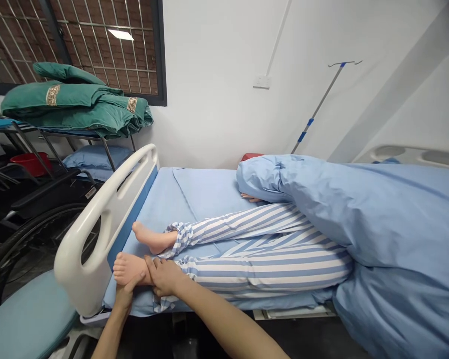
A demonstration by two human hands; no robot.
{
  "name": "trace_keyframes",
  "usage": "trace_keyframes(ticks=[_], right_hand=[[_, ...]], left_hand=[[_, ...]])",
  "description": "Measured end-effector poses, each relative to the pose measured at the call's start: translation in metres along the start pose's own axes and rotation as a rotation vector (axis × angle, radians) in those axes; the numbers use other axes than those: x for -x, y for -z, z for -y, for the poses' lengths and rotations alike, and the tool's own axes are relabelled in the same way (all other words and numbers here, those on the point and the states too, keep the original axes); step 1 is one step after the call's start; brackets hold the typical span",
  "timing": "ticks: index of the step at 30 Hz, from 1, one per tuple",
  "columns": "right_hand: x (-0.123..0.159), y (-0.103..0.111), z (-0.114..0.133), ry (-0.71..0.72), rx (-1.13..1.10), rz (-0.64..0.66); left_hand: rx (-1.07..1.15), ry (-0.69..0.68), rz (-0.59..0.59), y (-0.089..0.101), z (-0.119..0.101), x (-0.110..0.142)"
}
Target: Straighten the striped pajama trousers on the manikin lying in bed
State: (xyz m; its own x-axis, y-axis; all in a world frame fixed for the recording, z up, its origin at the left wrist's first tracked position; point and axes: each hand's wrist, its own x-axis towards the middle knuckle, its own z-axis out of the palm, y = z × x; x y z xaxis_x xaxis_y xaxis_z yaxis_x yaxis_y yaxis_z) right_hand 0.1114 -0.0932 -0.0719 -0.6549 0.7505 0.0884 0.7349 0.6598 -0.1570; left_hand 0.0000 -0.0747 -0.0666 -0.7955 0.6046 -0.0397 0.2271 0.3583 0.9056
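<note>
A bed [205, 187] is spread across the middle, overlaid toward three o'clock by a blue quilt [381, 214]. Striped trousers [262, 269] are stretched out at five o'clock. At eight o'clock the near foot [129, 267] is held, the far foot [151, 239] placed just beyond toward one o'clock. The near foot's ankle end is wrapped by the right hand [166, 276], its underside cupped by the left hand [128, 289], whose fingers are mostly hidden.

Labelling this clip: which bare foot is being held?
The near foot: the left hand grips it and the right hand is at its ankle. The far foot, toward the wall, is in neither hand.
</note>
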Motion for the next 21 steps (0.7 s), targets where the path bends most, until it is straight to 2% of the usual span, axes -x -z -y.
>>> trace_keyframes(ticks=[1,3,7,15,21], right_hand=[[0.0,0.0,0.0,-0.004,-0.004,0.002],[0.0,0.0,0.001,-0.015,-0.011,0.006],[0.0,0.001,0.002,-0.04,-0.025,0.012],[0.001,0.001,0.002,-0.046,-0.026,-0.004],[0.0,0.0,0.001,-0.058,-0.012,-0.004]], left_hand=[[-0.05,0.024,-0.111,-0.007,-0.007,-0.002],[-0.12,0.047,-0.248,-0.018,-0.015,-0.007],[-0.231,0.037,-0.367,-0.028,-0.009,-0.016],[-0.321,-0.028,-0.435,-0.033,0.0,-0.019],[-0.272,-0.097,-0.399,-0.035,0.002,-0.017]])
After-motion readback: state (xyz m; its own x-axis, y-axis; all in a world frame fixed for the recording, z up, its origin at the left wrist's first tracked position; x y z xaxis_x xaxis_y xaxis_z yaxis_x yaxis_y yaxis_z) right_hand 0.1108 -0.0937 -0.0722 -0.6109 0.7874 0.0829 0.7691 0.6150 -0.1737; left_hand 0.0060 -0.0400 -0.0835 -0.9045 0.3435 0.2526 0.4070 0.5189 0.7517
